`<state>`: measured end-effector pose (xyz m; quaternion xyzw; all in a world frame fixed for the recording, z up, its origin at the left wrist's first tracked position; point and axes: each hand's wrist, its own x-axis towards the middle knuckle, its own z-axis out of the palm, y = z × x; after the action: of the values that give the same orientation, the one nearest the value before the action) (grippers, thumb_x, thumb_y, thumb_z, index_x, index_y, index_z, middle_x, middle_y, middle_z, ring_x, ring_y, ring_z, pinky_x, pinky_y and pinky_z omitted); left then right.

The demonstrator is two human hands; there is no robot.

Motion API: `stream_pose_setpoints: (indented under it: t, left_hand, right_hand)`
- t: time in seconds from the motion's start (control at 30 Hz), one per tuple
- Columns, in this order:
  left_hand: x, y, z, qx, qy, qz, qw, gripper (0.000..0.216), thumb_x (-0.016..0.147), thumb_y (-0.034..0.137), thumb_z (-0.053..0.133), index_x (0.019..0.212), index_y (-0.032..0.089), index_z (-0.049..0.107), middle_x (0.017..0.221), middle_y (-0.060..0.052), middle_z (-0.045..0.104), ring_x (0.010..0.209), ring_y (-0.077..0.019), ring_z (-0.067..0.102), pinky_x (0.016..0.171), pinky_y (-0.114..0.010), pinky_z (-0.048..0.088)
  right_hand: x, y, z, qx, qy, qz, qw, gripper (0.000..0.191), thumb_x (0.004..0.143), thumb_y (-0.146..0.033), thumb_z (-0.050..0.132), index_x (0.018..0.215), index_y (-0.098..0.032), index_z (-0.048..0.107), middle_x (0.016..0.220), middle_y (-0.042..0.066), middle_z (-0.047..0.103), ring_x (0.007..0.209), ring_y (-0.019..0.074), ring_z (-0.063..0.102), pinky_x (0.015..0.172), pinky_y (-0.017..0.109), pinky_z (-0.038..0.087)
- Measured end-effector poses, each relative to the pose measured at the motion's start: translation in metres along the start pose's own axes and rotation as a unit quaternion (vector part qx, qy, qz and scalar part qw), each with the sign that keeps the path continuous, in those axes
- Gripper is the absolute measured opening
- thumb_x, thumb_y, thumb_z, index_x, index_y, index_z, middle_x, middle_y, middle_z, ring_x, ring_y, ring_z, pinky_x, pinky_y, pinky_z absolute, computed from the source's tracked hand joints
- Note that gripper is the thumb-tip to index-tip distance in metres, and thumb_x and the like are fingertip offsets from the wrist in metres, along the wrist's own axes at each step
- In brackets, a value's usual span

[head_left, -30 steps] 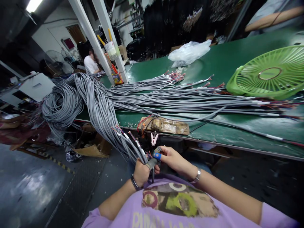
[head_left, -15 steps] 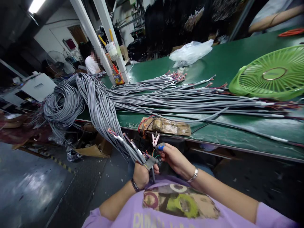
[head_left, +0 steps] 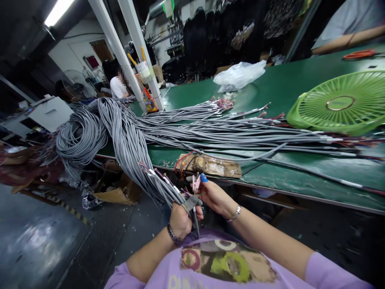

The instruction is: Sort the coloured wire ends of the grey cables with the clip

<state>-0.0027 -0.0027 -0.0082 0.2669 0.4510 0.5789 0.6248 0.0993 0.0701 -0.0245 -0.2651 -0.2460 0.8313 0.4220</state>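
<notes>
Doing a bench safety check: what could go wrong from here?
1. Thin colored wires poke up beside the pink clip, where the right hand is; one might snag or get pinched.
2. The left hand grips several gray cables together, so one could slip out.
3. A heavy-looking cable bundle drapes over the edge of the green table; its weight might drag more cable off.

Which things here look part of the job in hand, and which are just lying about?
Seemingly part of the job:
- grey cables, bunched in the left hand
- pink clip, at the right hand's fingertips

Apparently just lying about:
- green fan
- plastic bag
- cardboard box
</notes>
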Motion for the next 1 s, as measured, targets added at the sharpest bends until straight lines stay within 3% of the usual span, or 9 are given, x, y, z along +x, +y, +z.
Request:
stream_pose_setpoints:
  t: [0.47,0.57,0.8,1.0]
  left_hand:
    - [0.000,-0.005,-0.001,0.010,0.044,-0.039,0.998,0.032,0.061,0.043,0.071,0.064,0.015,0.056,0.043,0.000,0.057,0.035,-0.0091,0.049,0.037,-0.020,0.039]
    - [-0.002,-0.004,0.000,0.022,0.042,-0.038,0.998,0.037,0.060,0.048,0.071,0.063,0.015,0.056,0.043,0.000,0.057,0.034,-0.0089,0.048,0.037,-0.020,0.038]
    - [-0.012,-0.006,-0.005,0.047,0.027,-0.012,0.998,0.034,0.062,0.046,0.072,0.063,0.014,0.058,0.043,0.001,0.055,0.035,-0.0089,0.048,0.038,-0.020,0.039]
    - [-0.014,-0.005,-0.003,0.038,0.055,0.011,0.998,0.032,0.064,0.044,0.070,0.062,0.014,0.059,0.045,0.001,0.057,0.037,-0.0084,0.048,0.039,-0.020,0.040]
  right_hand:
    - [0.000,0.001,0.008,0.057,0.036,-0.020,0.998,0.021,0.069,-0.036,0.074,0.075,-0.017,0.068,0.064,0.001,0.061,0.056,0.0110,0.049,0.053,0.023,0.041]
    - [-0.001,0.002,0.006,0.057,0.034,0.000,0.998,0.026,0.074,-0.042,0.068,0.078,-0.017,0.067,0.068,0.003,0.062,0.059,0.0126,0.052,0.055,0.025,0.043]
    - [-0.007,0.000,-0.004,0.059,-0.033,0.054,0.996,0.033,0.081,-0.049,0.056,0.082,-0.018,0.063,0.074,0.004,0.062,0.061,0.0117,0.053,0.056,0.023,0.044]
    - [-0.011,-0.003,0.001,0.001,-0.004,0.002,1.000,0.021,0.076,-0.037,0.066,0.078,-0.017,0.063,0.068,0.000,0.060,0.059,0.0099,0.051,0.056,0.022,0.042]
